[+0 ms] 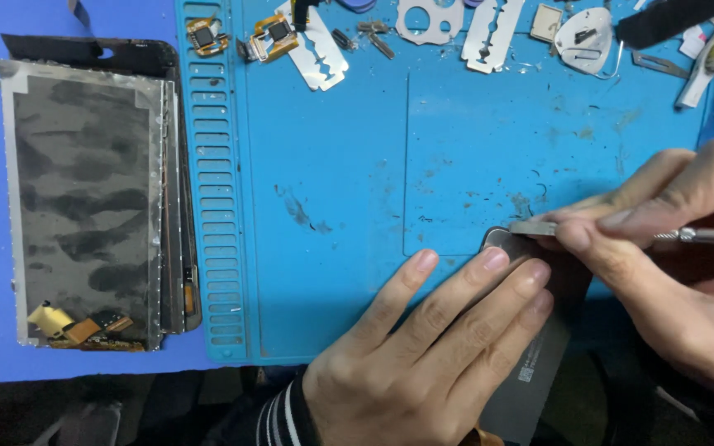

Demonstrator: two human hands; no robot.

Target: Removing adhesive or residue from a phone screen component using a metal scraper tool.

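My left hand (423,347) lies flat, fingers spread, pressing on a dark grey phone body (539,363) that juts over the front edge of the blue work mat (332,165). My right hand (679,248) pinches a thin metal blade tool (539,227) with a knurled steel handle (704,235). The blade's tip rests at the rounded top corner of the phone body, just beyond my left fingertips.
A stack of detached screen panels (84,198) with a foil-backed sheet on top lies at the left. Along the mat's far edge sit metal pry blades (489,33), small flex-cable parts (274,33), a white plectrum-shaped pick (584,37) and tweezers (696,66).
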